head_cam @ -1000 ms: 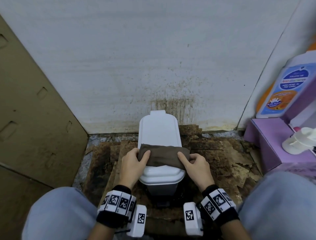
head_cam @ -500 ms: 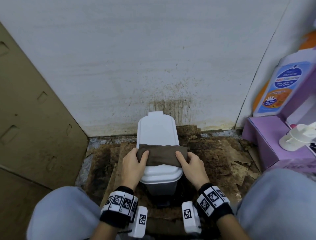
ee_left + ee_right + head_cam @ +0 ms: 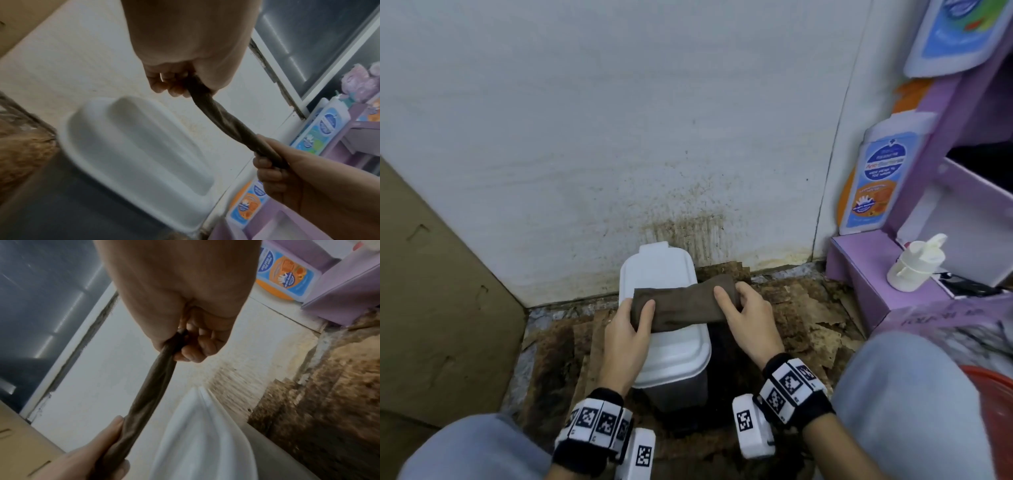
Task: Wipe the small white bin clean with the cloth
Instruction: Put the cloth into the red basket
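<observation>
The small white bin point(image 3: 659, 270) stands on the floor against the wall with its lid point(image 3: 133, 146) closed. A brown cloth point(image 3: 685, 305) is stretched across the lid between both hands. My left hand point(image 3: 640, 317) pinches its left end over the lid's left edge. My right hand point(image 3: 731, 301) grips the right end just past the lid's right edge. In the wrist views the cloth point(image 3: 226, 123) hangs taut as a narrow band above the lid, not touching it, and the fingers point(image 3: 193, 350) of my right hand curl round its end.
A stained white wall point(image 3: 654, 137) rises right behind the bin. Brown cardboard point(image 3: 431, 308) leans at the left. A purple shelf unit point(image 3: 866, 274) with soap bottles point(image 3: 876, 181) and a white pump cap point(image 3: 914, 263) stands at the right. Dirty floor point(image 3: 808, 315) surrounds the bin; a red basin rim point(image 3: 993, 377) shows bottom right.
The cloth lay flat across the lid; now it is pulled taut and shifted right, its right end past the lid's edge. The head view has swung left and down.
</observation>
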Tool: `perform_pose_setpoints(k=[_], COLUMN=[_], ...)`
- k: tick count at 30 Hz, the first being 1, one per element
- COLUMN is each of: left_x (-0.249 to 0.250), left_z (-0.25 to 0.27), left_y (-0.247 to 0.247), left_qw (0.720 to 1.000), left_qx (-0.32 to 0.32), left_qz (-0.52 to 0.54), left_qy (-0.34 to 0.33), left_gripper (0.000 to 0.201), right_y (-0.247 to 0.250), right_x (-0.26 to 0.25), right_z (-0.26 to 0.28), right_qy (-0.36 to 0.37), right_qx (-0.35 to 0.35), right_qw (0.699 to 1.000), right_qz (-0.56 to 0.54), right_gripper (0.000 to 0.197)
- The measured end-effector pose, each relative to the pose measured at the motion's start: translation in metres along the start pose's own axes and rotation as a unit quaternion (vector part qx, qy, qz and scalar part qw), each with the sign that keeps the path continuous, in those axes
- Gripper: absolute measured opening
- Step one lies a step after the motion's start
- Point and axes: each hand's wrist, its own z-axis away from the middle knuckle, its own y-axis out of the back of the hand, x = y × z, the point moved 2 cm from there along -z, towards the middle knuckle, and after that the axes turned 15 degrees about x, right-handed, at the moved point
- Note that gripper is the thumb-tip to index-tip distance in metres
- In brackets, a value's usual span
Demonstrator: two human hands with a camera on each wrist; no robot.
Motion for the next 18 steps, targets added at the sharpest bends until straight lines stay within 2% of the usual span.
perform_pose_setpoints(k=[4, 7, 10, 14, 18], left_x=[0.053, 0.102, 0.150, 0.202, 0.239], left_z=[-0.007, -0.012, -0.012, -0.001, 0.023], left_y=[-0.021, -0.043, -0.073, -0.123, -0.182], left_qw=[0.998, 0.993, 0.985, 0.966, 0.948], left_qx=[-0.026, -0.043, -0.077, -0.135, -0.208], left_qz=[0.042, 0.080, 0.118, 0.161, 0.169], left_qy=[-0.043, -0.081, -0.103, -0.148, -0.172], left_gripper=[0.027, 0.034, 0.028, 0.023, 0.025], right_y=[0.051, 0.103, 0.159, 0.233, 0.307], right_x=[-0.024, -0.037, -0.047, -0.047, -0.026], right_z=[-0.023, -0.042, -0.059, -0.069, -0.067], right_qy=[0.029, 0.037, 0.024, 0.042, 0.007], right_qx=[0.029, 0.046, 0.072, 0.108, 0.146], right_qw=[0.999, 0.998, 0.996, 0.992, 0.988], right_qz=[-0.015, -0.022, -0.056, -0.047, -0.043], right_gripper=[0.053, 0.049, 0.050, 0.064, 0.048])
